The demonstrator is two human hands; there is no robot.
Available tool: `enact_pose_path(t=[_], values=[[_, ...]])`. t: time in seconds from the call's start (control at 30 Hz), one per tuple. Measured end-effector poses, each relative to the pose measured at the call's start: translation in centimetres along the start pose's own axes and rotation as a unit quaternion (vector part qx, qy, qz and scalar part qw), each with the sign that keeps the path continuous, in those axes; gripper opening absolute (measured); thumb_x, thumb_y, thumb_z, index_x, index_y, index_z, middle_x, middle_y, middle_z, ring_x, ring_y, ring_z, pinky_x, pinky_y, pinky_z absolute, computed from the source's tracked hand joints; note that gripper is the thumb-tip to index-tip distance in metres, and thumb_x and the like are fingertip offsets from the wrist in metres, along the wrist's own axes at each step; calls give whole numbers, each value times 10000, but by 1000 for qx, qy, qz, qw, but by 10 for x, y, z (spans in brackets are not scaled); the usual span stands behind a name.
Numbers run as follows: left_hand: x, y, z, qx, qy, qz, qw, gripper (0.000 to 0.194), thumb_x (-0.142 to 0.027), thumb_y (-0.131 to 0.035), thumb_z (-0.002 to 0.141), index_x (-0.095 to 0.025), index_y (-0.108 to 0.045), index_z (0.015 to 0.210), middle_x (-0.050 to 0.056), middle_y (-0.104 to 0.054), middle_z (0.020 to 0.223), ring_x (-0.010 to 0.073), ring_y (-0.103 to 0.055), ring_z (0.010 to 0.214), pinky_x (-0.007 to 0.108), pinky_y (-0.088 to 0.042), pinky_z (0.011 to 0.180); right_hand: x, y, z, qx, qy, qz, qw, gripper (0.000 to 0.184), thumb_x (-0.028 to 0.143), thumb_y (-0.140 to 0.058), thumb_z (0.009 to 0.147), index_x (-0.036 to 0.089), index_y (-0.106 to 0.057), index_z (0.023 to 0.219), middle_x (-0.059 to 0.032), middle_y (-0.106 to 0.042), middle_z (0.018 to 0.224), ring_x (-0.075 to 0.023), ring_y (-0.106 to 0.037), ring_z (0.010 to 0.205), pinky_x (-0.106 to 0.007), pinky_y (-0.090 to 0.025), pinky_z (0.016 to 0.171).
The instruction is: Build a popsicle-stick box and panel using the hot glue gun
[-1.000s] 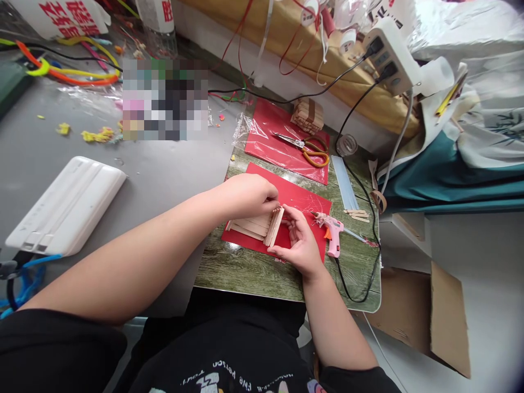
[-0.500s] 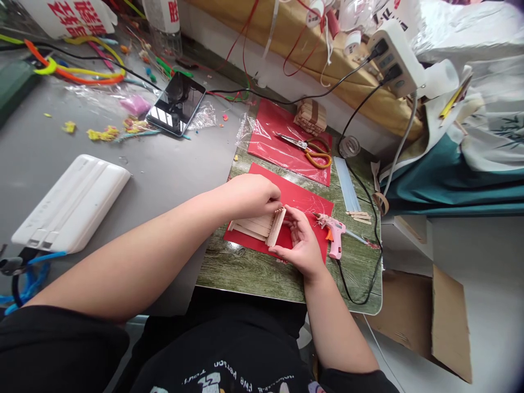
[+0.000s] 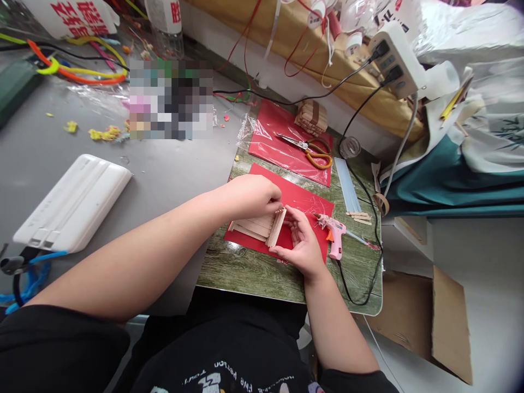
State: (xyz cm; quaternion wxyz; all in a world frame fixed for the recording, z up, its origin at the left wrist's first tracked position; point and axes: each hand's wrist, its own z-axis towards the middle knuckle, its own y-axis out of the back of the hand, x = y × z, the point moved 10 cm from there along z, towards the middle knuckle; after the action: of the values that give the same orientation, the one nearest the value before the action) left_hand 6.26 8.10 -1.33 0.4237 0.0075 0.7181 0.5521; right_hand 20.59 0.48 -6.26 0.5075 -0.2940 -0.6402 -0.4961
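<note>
A small structure of wooden craft sticks (image 3: 262,227) lies on a red sheet (image 3: 305,201) on the green wood-patterned board (image 3: 254,273). My left hand (image 3: 251,195) pinches the top end of the upright cross stick (image 3: 277,226) of that structure. My right hand (image 3: 301,244) cups the same stick from the right, thumb at its lower end and fingers curled near its top. A pink glue gun (image 3: 334,233) lies just right of my right hand.
Orange-handled scissors (image 3: 313,150) rest on a second red sheet (image 3: 270,136), with a bundle of sticks (image 3: 311,115) behind. Loose sticks (image 3: 359,216), a glass jar (image 3: 349,146), a power strip (image 3: 395,54) and cables crowd the right. A white case (image 3: 71,202) lies left.
Almost nothing differs: both hands stay on the stick structure, and the view has shifted very slightly.
</note>
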Motion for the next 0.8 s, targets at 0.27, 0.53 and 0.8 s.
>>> enact_pose_path(t=[0.27,0.53,0.8], values=[[0,0,0,3,0,4,1000,323,-411,-531,961,-215,-770,866,39,-770,842,173,-610,713,304,-329,600,2,1,1,0,3,15,1000,1027,470,-980,697,381,-464,1580,-86,-442,1585,-353,-482,1471,-562,-413,1261],[0,-1,0,4,-1,5,1000,316,-406,-531,959,-221,-766,859,41,-770,848,173,-608,716,305,-330,603,2,0,2,1,0,8,1000,1039,482,-980,692,378,-459,1584,-89,-442,1592,-357,-485,1471,-570,-417,1259],[-1,-1,0,2,-4,6,1000,293,-389,-550,955,-224,-781,880,38,-785,878,180,-637,752,307,-348,616,3,0,3,-2,11,18,1000,1031,455,-989,689,383,-480,1583,-81,-426,1610,-363,-469,1483,-561,-425,1251]])
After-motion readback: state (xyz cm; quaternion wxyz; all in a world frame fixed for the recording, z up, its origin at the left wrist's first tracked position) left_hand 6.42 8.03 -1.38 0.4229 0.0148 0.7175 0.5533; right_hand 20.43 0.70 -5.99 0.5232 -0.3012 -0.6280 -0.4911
